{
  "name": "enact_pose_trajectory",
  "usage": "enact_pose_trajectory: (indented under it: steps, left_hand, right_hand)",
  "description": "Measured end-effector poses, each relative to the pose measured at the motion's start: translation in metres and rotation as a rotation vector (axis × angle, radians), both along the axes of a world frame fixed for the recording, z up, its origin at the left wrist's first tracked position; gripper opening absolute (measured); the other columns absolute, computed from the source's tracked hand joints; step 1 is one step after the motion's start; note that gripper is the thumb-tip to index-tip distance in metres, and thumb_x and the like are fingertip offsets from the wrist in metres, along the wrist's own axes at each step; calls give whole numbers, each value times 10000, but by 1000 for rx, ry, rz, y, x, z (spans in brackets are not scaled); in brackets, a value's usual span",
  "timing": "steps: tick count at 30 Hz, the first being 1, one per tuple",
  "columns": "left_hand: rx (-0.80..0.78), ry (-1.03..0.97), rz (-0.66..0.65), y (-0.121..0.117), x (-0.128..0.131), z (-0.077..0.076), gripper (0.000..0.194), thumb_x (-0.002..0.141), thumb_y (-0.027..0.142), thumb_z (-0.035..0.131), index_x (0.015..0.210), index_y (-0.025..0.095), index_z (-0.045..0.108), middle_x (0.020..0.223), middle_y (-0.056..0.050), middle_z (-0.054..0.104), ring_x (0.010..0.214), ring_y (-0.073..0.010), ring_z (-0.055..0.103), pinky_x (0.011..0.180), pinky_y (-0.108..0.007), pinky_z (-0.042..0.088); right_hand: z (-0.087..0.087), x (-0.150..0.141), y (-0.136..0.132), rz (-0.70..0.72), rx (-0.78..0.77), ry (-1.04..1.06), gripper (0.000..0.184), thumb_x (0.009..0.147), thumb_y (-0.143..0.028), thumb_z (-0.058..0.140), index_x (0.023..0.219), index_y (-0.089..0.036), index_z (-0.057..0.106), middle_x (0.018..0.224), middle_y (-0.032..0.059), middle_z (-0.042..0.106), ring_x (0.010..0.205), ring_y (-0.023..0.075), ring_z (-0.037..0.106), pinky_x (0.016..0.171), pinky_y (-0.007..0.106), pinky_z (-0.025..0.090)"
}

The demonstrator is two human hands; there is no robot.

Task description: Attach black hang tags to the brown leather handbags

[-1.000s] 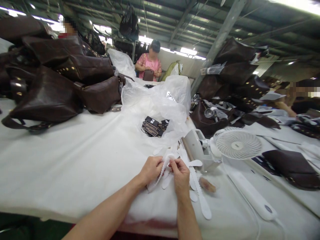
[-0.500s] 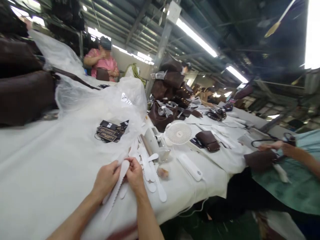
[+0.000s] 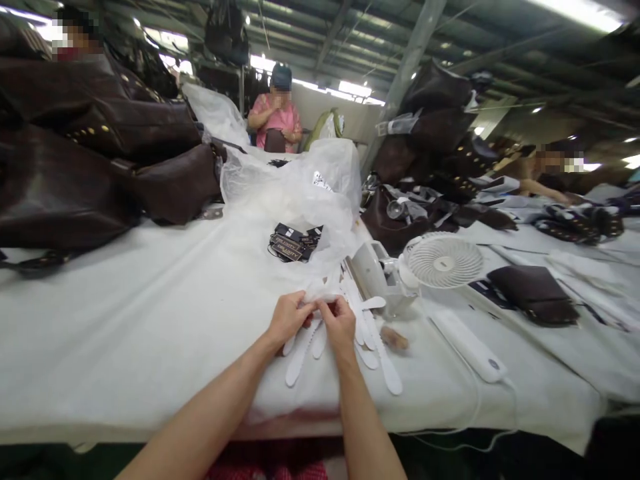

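Observation:
My left hand (image 3: 290,319) and my right hand (image 3: 341,323) meet above the table, thumbs and fingertips pinched close together. Between them is a thin whitish piece (image 3: 320,293); whether it is a strip or part of the plastic behind is unclear. Under and beside the hands lie several white strips with toothed edges and rounded ends, one white strip (image 3: 300,360) below the left hand and another long white strip (image 3: 387,367) to the right. Past the fingertips sits a clear plastic bag (image 3: 330,213), with black hang tags (image 3: 293,243) at its near side.
Dark brown leather bags (image 3: 170,183) are heaped at left, with more brown bags (image 3: 400,220) behind a white fan (image 3: 443,261). A white power strip (image 3: 470,350) and a brown pouch (image 3: 535,293) lie right on the covered table (image 3: 150,333). A person in pink (image 3: 275,120) stands across.
The view has swung left, so the co-worker at right is out of sight. The toothed white strip that stood up between my fingers no longer does; my fingertips are now closer together.

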State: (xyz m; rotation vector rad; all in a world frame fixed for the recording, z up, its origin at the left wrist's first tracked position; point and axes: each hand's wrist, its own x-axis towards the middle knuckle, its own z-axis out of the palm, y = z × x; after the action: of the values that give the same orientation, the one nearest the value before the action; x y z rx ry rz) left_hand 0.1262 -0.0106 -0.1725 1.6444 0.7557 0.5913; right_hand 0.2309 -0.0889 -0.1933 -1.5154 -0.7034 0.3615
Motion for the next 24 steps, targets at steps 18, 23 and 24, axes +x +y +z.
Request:
enact_pose_trajectory:
  steps: [18, 23, 24]
  left_hand:
    - [-192, -71, -42, 7, 6, 5, 287, 686, 426, 670, 706, 143, 629, 677, -51, 709, 581, -147, 644, 480, -205, 429]
    - [58, -115, -154, 0, 11, 8, 210, 695, 376, 686, 642, 176, 654, 572, -15, 668, 512, -138, 581, 475, -237, 419]
    - [89, -129, -155, 0, 10, 7, 205, 694, 379, 692, 628, 190, 647, 557, -6, 654, 499, -137, 561, 463, -243, 407]
  right_hand:
    - [32, 28, -32, -241, -97, -163, 207, 706, -220, 653, 909, -194, 684, 900, 33, 652, 766, 164, 565, 804, 308, 450]
    - [22, -10, -22, -224, -117, -169, 280, 865, -327, 565, 1097, -181, 621, 906, 37, 655, 740, 153, 591, 736, 284, 489]
    - [20, -19, -20, -231, -102, -154, 278, 877, -333, 556, 1103, -181, 614, 915, 37, 653, 746, 151, 593, 733, 278, 494]
